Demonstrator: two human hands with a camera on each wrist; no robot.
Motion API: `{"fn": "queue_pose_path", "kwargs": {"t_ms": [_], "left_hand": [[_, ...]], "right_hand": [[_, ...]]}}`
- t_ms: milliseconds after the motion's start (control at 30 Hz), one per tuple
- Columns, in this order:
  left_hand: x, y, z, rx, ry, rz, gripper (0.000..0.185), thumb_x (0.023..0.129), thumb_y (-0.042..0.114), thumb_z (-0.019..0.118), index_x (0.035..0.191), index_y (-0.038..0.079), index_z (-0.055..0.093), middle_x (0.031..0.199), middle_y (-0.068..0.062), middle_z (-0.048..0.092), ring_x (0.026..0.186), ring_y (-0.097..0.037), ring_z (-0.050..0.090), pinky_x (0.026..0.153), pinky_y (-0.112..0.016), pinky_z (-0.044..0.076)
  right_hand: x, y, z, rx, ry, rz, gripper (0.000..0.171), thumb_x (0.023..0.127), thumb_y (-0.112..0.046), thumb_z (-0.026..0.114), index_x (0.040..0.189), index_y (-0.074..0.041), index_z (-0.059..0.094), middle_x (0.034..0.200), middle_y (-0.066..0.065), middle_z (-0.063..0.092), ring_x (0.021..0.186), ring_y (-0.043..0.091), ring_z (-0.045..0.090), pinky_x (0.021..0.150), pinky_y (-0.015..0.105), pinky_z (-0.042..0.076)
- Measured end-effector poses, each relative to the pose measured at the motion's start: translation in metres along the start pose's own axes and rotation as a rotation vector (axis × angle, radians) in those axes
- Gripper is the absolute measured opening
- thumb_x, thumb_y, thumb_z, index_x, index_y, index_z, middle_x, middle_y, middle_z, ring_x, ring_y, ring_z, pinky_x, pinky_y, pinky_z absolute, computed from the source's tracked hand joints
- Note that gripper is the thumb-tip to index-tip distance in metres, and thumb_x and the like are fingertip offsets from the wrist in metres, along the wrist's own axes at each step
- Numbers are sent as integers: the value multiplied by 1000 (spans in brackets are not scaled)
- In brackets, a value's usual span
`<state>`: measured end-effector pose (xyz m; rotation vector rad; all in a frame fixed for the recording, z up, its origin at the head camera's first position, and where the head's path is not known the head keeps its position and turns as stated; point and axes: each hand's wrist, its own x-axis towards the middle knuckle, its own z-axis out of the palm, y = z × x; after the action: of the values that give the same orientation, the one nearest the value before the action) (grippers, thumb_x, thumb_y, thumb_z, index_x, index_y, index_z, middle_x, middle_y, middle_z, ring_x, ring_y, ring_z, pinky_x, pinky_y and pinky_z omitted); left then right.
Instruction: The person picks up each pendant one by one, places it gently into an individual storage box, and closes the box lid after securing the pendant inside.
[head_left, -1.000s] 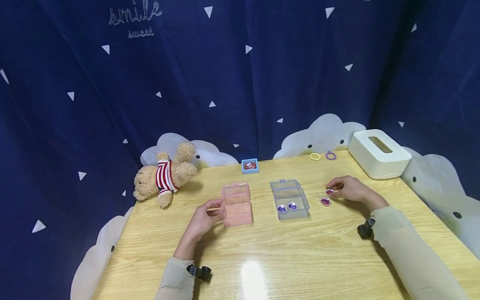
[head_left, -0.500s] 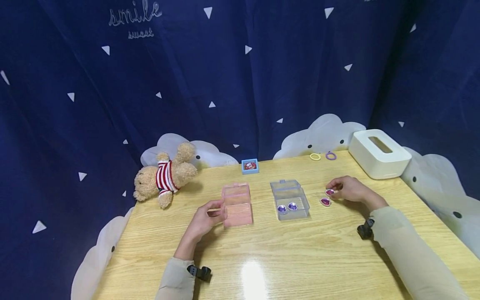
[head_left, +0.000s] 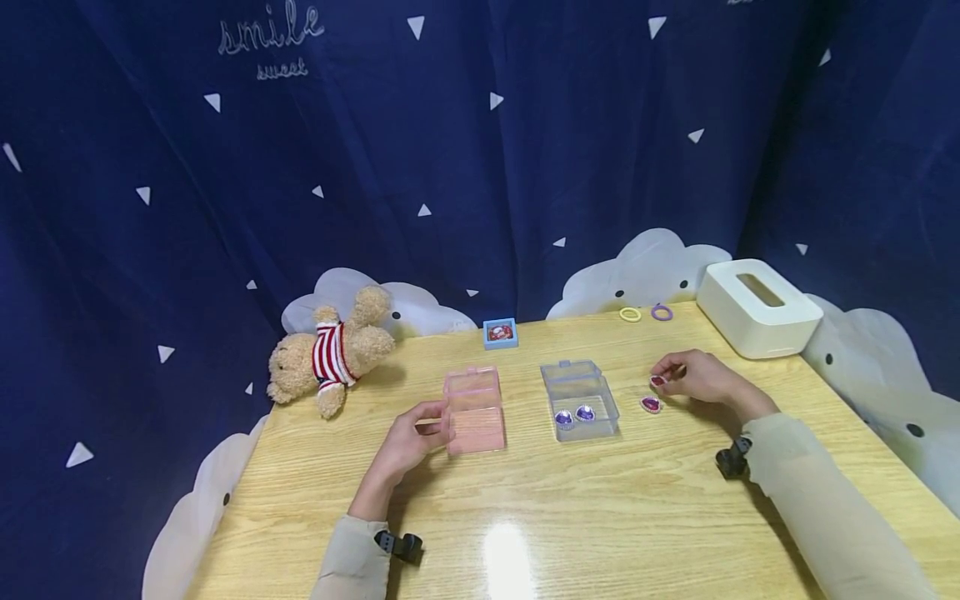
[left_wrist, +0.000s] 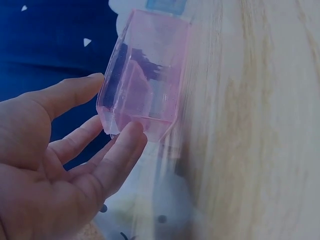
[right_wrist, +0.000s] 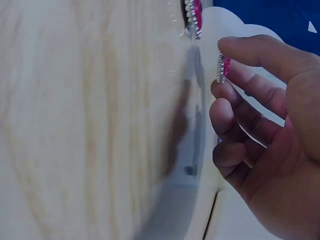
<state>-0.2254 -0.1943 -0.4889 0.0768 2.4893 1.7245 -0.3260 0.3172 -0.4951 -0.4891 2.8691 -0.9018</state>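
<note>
In the head view my left hand [head_left: 408, 437] is at the left side of a pink see-through plastic box [head_left: 476, 429], whose lid is up. The left wrist view shows thumb and fingers gripping the end of that box [left_wrist: 150, 85]. My right hand [head_left: 701, 377] pinches a red gem with a silvery beaded rim [right_wrist: 221, 68] between thumb and fingertip, over the tabletop. A second red gem [head_left: 651, 404] lies just below it on the table. Between the hands stands a grey see-through box [head_left: 592, 429], lid up, holding two purple gems [head_left: 585, 412].
A teddy bear [head_left: 330, 354] in a striped shirt lies at the left. At the back are a small blue framed piece [head_left: 500, 332], a yellow ring [head_left: 630, 314] and a purple ring [head_left: 662, 312]. A white tissue box [head_left: 757, 312] stands at the back right.
My right hand has raised the pinched red gem slightly, away from the other red one. My left hand and both boxes have stayed put.
</note>
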Motion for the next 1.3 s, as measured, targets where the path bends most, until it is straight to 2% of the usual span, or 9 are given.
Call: {"fn": "queue_pose_path", "kwargs": {"t_ms": [300, 600, 767, 967, 1300], "left_hand": [[-1, 1, 0, 1, -4, -6, 53, 86, 7, 77, 136, 5, 59, 132, -21, 60, 114, -33, 65, 86, -30, 57], [-1, 2, -1, 5, 3, 0, 51, 86, 7, 77, 134, 5, 60, 131, -22, 61, 114, -35, 65, 86, -31, 57], [0, 1, 0, 8, 8, 2, 51, 86, 5, 77, 134, 4, 60, 130, -22, 61, 114, -37, 65, 86, -33, 58], [1, 0, -1, 12, 0, -6, 51, 86, 9, 77, 135, 6, 60, 130, -20, 62, 113, -32, 66, 87, -33, 57], [1, 2, -2, 15, -15, -11, 51, 88, 9, 75, 136, 5, 59, 131, -19, 61, 116, -32, 65, 90, -35, 56]], "right_hand": [[3, -20, -7, 13, 25, -15, 27, 84, -22, 79, 108, -14, 73, 97, 1, 71, 81, 15, 57, 66, 24, 46], [4, -52, -11, 17, 40, -122, 27, 83, -22, 81, 108, -16, 74, 97, -2, 73, 76, 10, 57, 64, 23, 46], [8, -67, -9, 50, 37, -169, 28, 82, -21, 81, 109, -16, 74, 98, -1, 74, 75, 10, 58, 65, 22, 47], [10, -87, -3, 77, 8, -175, 28, 82, -21, 80, 109, -15, 73, 100, -1, 74, 77, 13, 62, 67, 23, 50], [14, -120, 9, 92, -28, -219, 25, 83, -14, 78, 107, -15, 73, 99, -1, 74, 71, 11, 59, 63, 23, 49]]}}
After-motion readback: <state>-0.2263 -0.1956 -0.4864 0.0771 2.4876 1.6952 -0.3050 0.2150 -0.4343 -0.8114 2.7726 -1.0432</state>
